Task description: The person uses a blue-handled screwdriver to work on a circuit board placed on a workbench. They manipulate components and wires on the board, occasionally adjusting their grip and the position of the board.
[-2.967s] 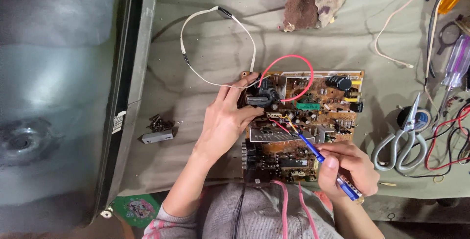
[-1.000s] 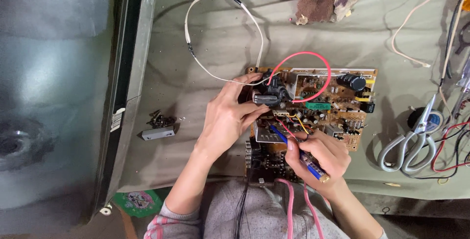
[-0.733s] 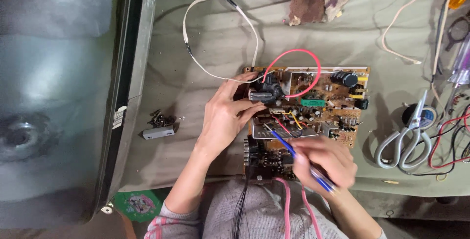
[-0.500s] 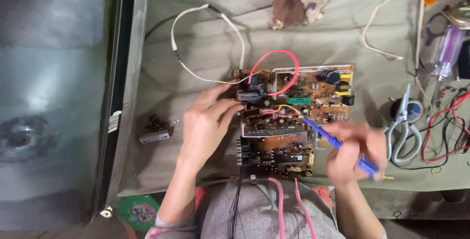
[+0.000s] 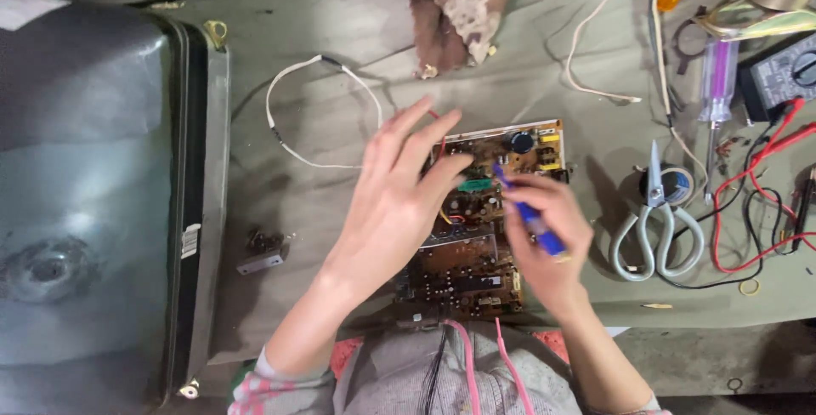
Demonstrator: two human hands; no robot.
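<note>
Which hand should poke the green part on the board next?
Probably the right hand: it grips the blue tool, whose tip lies beside the green part. The left hand is open, resting on the circuit board.

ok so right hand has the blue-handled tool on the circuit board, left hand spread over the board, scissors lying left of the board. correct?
One thing is off: the scissors lie to the right of the circuit board, as the head view shows. The right hand does hold the blue-handled tool, and the left hand is spread over the board.

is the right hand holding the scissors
No, the right hand grips a blue tool over the circuit board; the scissors lie untouched on the cloth.
</note>
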